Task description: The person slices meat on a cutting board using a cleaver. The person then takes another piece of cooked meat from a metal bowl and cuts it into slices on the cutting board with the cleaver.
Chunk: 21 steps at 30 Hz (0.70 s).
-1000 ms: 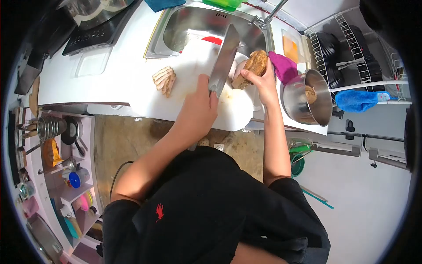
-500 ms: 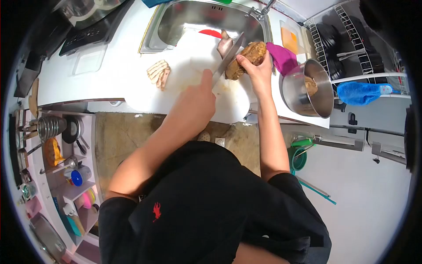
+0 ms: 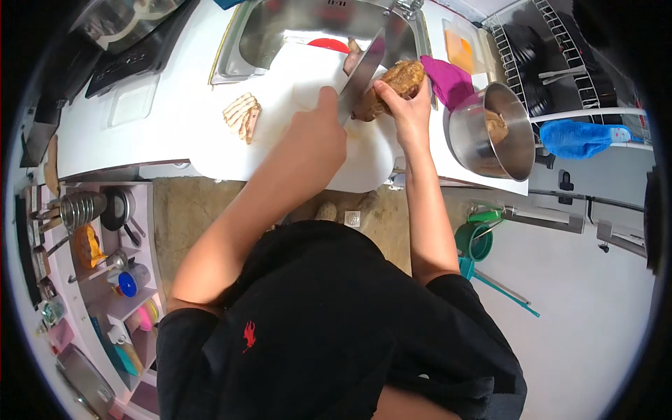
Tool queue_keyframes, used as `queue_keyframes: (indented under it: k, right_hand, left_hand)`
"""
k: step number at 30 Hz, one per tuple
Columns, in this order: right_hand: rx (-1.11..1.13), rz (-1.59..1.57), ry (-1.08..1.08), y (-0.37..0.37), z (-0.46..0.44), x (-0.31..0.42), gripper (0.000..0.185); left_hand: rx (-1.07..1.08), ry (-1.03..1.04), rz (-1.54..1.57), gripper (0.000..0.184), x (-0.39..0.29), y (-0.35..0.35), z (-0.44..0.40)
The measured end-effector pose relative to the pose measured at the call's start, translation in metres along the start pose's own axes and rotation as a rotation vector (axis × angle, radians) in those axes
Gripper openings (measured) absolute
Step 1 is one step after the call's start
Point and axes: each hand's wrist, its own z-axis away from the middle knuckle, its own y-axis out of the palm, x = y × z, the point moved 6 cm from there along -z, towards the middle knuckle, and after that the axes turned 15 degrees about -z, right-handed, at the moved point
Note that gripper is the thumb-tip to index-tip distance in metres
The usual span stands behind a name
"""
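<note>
In the head view my left hand is wrapped round a large knife, its forefinger stretched along the top of the handle. The broad blade points up and away, close against the left side of a brown chunk of meat. My right hand grips that chunk, thumb on its near face, above the white cutting board. Beyond the blade, partly hidden by it, is a pale piece of meat. Several pale slices of meat lie together on the board's left side.
A steel sink lies behind the board. To the right stand a steel pot with a brown piece inside, a purple cloth and an orange-and-clear container. A blue cloth hangs from the dish rack.
The knife blade has turned and shows more of its flat side. The brown chunk has tilted slightly in my right hand. The whole view has shifted a little.
</note>
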Motion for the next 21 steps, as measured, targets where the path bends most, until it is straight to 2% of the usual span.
queue_keyframes:
  k: [6, 9, 12, 15, 21]
  right_hand:
    - [0.005, 0.032, -0.061, 0.000, -0.001, -0.003, 0.052]
    - [-0.026, -0.011, 0.000, -0.001, 0.000, -0.004, 0.060]
    - [-0.021, 0.037, -0.006, -0.001, -0.002, -0.006, 0.061]
    - [0.004, 0.073, -0.072, 0.002, 0.001, -0.001, 0.052]
    - [-0.022, 0.111, -0.043, 0.001, 0.006, 0.000, 0.053]
  left_hand:
    - [0.014, 0.003, -0.051, 0.020, 0.004, 0.006, -0.004]
    - [0.012, 0.007, -0.045, 0.019, 0.004, 0.007, -0.004]
    - [-0.006, 0.029, -0.037, 0.020, 0.003, 0.010, -0.007]
    - [-0.015, 0.052, -0.020, 0.022, 0.001, 0.011, -0.017]
    - [0.014, 0.076, 0.028, 0.024, -0.005, 0.015, -0.037]
